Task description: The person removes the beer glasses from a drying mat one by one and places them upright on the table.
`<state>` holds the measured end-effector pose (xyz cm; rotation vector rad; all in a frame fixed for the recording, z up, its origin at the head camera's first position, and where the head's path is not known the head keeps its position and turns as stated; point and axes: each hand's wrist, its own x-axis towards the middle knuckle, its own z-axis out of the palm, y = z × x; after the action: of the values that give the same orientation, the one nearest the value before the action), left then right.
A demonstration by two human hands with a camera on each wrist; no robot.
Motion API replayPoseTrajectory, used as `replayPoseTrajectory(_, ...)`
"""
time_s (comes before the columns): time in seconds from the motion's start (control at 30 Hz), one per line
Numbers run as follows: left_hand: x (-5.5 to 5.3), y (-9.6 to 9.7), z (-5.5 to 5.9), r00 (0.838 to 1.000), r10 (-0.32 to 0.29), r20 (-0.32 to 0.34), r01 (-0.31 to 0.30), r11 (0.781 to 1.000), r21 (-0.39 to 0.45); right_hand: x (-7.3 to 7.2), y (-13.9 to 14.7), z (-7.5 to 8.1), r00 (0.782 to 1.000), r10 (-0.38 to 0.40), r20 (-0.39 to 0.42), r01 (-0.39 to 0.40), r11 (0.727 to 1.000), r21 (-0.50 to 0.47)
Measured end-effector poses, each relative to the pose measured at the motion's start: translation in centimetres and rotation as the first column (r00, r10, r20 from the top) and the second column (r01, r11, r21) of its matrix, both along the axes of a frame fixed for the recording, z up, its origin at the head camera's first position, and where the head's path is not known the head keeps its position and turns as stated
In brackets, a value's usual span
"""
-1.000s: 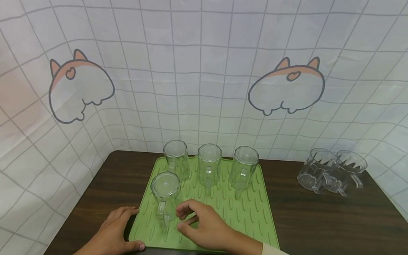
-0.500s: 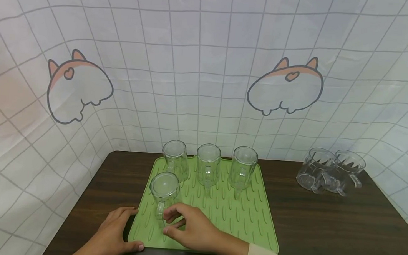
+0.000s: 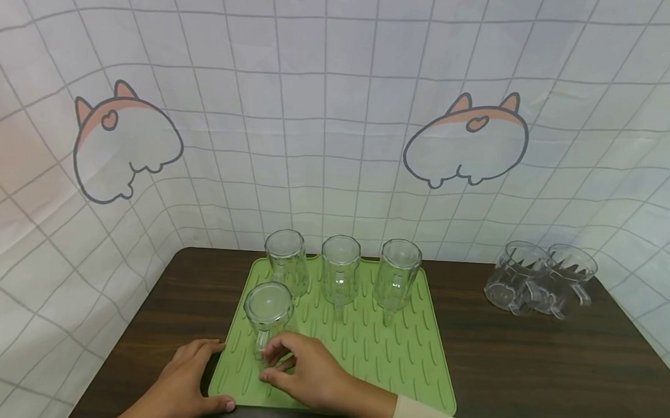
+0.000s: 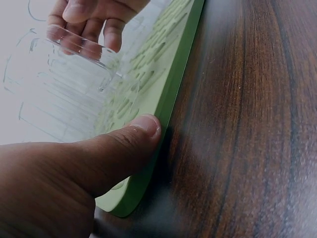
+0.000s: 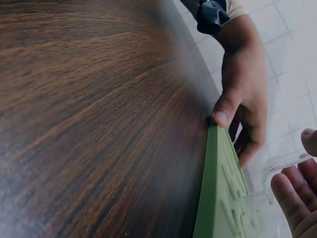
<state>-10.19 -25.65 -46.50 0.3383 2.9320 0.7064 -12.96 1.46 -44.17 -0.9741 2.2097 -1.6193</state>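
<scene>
A clear glass mug (image 3: 269,306) stands upside down at the left of the green ribbed mat (image 3: 395,363), its handle towards the front. My right hand (image 3: 306,368) is at that handle, fingers loosely curled and thumb apart from them. In the left wrist view, the fingers (image 4: 84,37) show behind the mug handle (image 4: 81,52); in the right wrist view, the handle (image 5: 285,162) lies near the thumb and fingers. My left hand (image 3: 184,378) rests at the mat's front left corner, thumb on the front edge and fingers along the left side.
Three more glass mugs stand upside down along the mat's back: left (image 3: 288,263), middle (image 3: 340,269) and right (image 3: 398,275). Two clear mugs (image 3: 513,275) stand upright on the dark wooden table (image 3: 531,371) at the right. A tiled-pattern sheet (image 3: 338,140) with cartoon animals hangs behind.
My right hand has moved left from beside the front mug to its handle. My left hand stays at the mat's corner, and the mugs keep their places.
</scene>
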Motion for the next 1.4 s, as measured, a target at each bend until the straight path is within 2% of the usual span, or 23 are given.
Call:
replayPoseTrajectory(0.23,0.1,0.1,0.1,1.000,0.000,-0.016,0.000,1.000,-0.020,-0.1,-0.7,-0.4,0.995,-0.035,-0.095,0.035,0.999,0.003)
replayPoseTrajectory(0.43,0.1,0.1,-0.1,1.000,0.010,-0.025,-0.011,1.000,-0.016,0.0,-0.7,-0.5,0.992,-0.058,-0.112,0.057,0.998,-0.016)
replayPoseTrajectory(0.7,0.1,0.0,-0.2,0.999,0.016,-0.031,-0.017,1.000,-0.013,0.2,0.1,-0.5,0.986,-0.030,-0.163,0.028,0.999,-0.016)
replayPoseTrajectory(0.93,0.1,0.0,-0.1,0.999,0.017,-0.032,-0.017,1.000,-0.010,0.4,1.6,-0.7,0.966,-0.015,-0.258,0.013,1.000,-0.008)
replayPoseTrajectory(1.1,0.1,0.1,-0.1,0.999,0.017,-0.042,-0.018,1.000,-0.017,0.3,2.9,-0.2,0.966,-0.029,-0.257,0.024,0.999,-0.024)
replayPoseTrajectory(1.4,-0.1,0.1,0.0,1.000,0.020,0.003,-0.020,1.000,-0.020,0.3,5.8,0.5,0.964,-0.075,-0.254,0.066,0.997,-0.042)
